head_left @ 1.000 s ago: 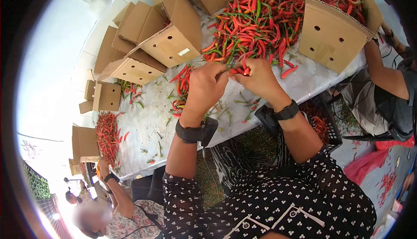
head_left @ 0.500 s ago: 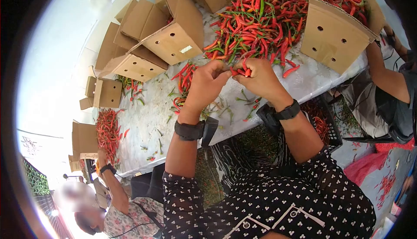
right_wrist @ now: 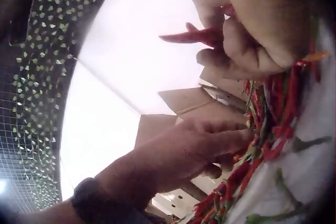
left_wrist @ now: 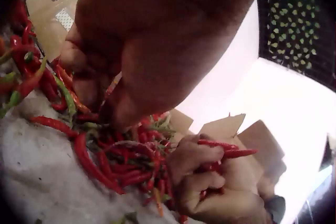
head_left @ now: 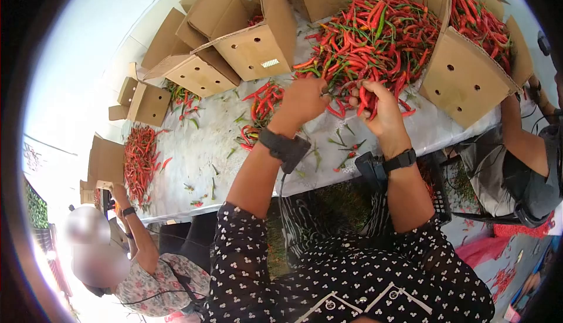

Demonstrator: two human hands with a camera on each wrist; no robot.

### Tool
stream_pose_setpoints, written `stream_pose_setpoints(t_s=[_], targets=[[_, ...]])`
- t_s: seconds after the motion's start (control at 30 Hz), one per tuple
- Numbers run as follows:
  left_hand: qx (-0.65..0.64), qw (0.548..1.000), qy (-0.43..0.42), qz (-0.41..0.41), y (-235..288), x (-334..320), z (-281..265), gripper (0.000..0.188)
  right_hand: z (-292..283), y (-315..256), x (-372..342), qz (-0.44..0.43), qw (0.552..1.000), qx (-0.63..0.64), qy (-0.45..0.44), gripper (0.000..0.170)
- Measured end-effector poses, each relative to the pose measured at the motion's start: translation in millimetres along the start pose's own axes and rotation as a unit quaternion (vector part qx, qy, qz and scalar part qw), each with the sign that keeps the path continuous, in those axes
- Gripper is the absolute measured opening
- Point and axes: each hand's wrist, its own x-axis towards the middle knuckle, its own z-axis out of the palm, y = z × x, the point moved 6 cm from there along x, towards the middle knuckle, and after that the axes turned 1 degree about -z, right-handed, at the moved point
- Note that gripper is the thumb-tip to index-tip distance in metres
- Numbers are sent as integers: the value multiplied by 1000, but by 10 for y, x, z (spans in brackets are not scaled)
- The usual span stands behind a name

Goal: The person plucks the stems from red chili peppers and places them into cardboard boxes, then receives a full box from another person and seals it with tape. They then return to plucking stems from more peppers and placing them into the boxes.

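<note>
My right hand (head_left: 384, 112) grips several red chillies (head_left: 366, 100) in its curled fingers, in front of the chilli pile (head_left: 375, 35). In the right wrist view, a chilli tip (right_wrist: 184, 37) sticks out past the fingers. At the pile's near edge, my left hand (head_left: 302, 103) reaches down with its fingertips among the chillies. The left wrist view has the left hand (left_wrist: 152, 45) bent over red chillies (left_wrist: 121, 161), its fingers and thumb close together; I cannot tell whether they pinch one.
Cardboard boxes (head_left: 249, 53) stand along the back left, and a box (head_left: 463, 73) filled with chillies stands at the right. Smaller chilli heaps (head_left: 267, 100) and loose green stems (head_left: 337, 141) lie on the pale-covered table (head_left: 187, 147). People work at both sides.
My hands have come apart after meeting in front of the pile. The left now reaches the pile's edge, and the right has turned, still holding chillies. The head view has shifted.
</note>
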Motion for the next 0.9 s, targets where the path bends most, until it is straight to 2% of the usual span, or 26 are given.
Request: stream_pose_setpoints(t_s=[0.13, 0.2, 0.3, 0.33, 0.37, 0.4, 0.43, 0.5, 0.53, 0.6, 0.73, 0.83, 0.9], targets=[[34, 999, 10, -5, 10, -1, 120, 19, -15, 24, 57, -10, 999, -4, -35, 14], [62, 997, -49, -23, -55, -1, 230, 24, -11, 38, 59, -4, 999, -20, -34, 13], [39, 996, -77, -25, -129, -70, 267, 21, 8, 43, 29, -11, 997, -74, -20, 9], [40, 996, -72, -29, -148, -106, 230, 21, 60, 51, 31, -42, 996, -77, -32, 11], [-13, 999, -25, -16, -149, -157, 140, 21, 81, 64, 10, -41, 995, -80, -38, 11], [-65, 998, 22, -2, -121, -205, 11, 20, 123, 63, -53, -29, 990, -135, -23, 11], [-64, 998, 26, -4, -111, -238, -69, 20, 146, 73, -96, -17, 982, -188, -7, 11], [-216, 969, 18, -119, -216, -310, -187, 17, 187, 122, -94, -26, 975, -220, -24, 12], [-215, 969, 22, -121, -185, -337, -261, 17, 204, 165, -88, -18, 964, -263, -41, 11], [-385, 905, 2, -180, -195, -417, -278, 17, 297, 233, -103, -13, 946, -314, -77, 10], [-413, 899, 26, -143, -125, -490, -249, 15, 413, 252, -205, 33, 948, -301, -95, 12], [-372, 918, 51, -127, -115, -514, -216, 16, 348, 355, -147, 51, 947, -300, -100, 9], [-409, 905, 58, -104, -90, -504, -199, 17, 418, 350, -128, -25, 942, -296, -153, 11]])
